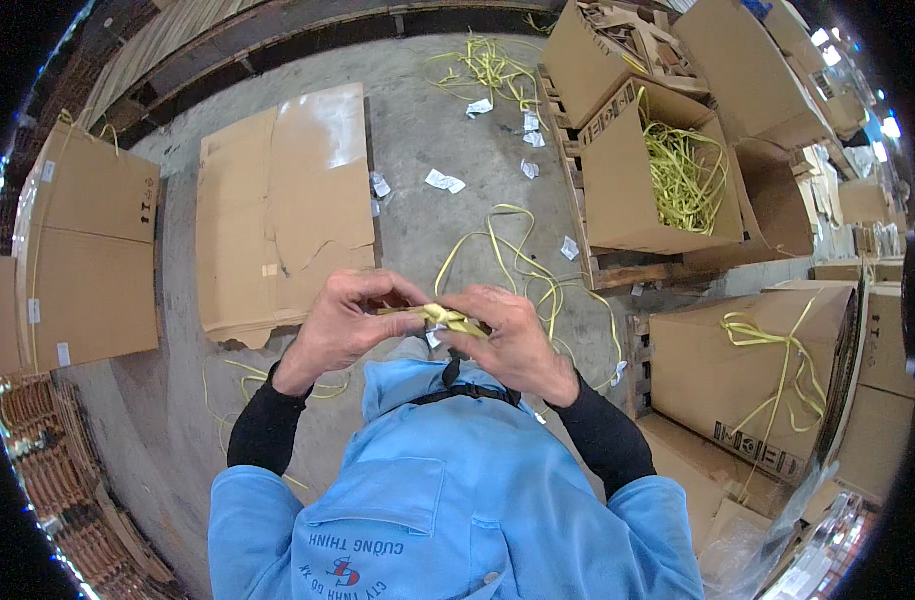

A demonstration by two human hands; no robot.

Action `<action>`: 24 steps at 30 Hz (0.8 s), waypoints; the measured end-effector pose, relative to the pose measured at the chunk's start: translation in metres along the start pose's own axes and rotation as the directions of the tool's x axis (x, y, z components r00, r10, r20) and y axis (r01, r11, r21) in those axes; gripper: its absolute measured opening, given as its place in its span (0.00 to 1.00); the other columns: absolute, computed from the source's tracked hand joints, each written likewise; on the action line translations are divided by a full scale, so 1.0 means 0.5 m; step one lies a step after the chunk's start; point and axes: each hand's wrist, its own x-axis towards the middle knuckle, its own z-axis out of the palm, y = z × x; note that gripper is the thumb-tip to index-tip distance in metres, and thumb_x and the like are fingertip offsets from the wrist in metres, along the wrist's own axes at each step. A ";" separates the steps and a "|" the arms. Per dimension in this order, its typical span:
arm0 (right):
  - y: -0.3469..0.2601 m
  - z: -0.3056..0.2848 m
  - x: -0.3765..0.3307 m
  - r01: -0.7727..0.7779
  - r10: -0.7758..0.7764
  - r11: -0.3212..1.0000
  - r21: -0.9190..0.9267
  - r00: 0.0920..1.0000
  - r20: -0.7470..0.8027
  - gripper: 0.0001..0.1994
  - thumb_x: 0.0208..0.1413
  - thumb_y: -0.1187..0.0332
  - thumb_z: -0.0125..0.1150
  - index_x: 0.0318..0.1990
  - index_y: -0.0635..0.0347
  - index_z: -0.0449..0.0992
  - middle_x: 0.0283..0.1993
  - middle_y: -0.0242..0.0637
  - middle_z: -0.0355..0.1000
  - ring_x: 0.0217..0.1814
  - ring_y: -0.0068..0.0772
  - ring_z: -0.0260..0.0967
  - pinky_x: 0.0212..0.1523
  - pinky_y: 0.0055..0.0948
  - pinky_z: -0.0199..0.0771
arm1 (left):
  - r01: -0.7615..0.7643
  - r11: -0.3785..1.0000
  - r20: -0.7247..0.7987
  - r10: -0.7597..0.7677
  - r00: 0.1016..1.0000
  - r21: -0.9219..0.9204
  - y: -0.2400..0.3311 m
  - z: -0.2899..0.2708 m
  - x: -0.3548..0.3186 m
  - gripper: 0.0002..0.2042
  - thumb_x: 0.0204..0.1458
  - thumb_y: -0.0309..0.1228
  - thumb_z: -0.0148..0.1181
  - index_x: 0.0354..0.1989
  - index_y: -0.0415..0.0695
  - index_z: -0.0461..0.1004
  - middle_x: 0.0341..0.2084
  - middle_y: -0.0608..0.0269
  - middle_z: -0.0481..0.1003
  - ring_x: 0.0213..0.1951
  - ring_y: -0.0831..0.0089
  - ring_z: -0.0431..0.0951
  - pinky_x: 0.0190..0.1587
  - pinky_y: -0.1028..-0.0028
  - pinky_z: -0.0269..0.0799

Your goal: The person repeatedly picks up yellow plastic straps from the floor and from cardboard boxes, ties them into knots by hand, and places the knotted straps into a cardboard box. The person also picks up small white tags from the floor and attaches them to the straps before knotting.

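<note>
- In front of the chest, the left hand point(342, 325) and the right hand point(512, 345) meet over a yellow strap point(447, 318).
- The fingers point(372, 290) of the left hand are curled and closed on the left end of the strap; thumb and fingertips pinch it.
- The fingers point(487, 305) of the right hand are also bent together and clamp the folded, bunched part of the strap.
- The strap lies between the two hands, touching both, above the grey floor point(417, 140).
- From the right fingers, a long loop of the same strap point(507, 250) runs away over the floor and curls back to the right of them.
- Beyond the left fingers, a flat cardboard sheet point(287, 200) lies on the floor.
- Far left of the fingers stands a closed carton point(87, 240).
- Beyond the right fingers, up and to the right, an open box point(637, 190) sits on a pallet point(577, 190); it holds a tangle of yellow straps point(682, 175).
- Right of the right fingers, a brown carton point(737, 370) has a yellow strap point(777, 370) tied over it.
- Small white paper scraps point(444, 181) are scattered on the floor, well beyond the fingers.
- Below the hands there is a blue jacket point(447, 500) with black sleeves point(262, 425).
</note>
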 end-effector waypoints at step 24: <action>-0.005 0.090 -0.089 -0.037 0.032 0.999 0.005 0.916 0.399 0.09 0.59 0.70 0.61 0.44 0.64 0.79 0.33 0.44 0.75 0.35 0.47 0.76 0.35 0.39 0.76 | -0.304 0.908 0.223 0.245 0.943 0.288 -0.067 0.030 -0.135 0.06 0.45 0.21 0.69 0.28 0.37 0.76 0.36 0.57 0.79 0.35 0.60 0.81 0.36 0.66 0.79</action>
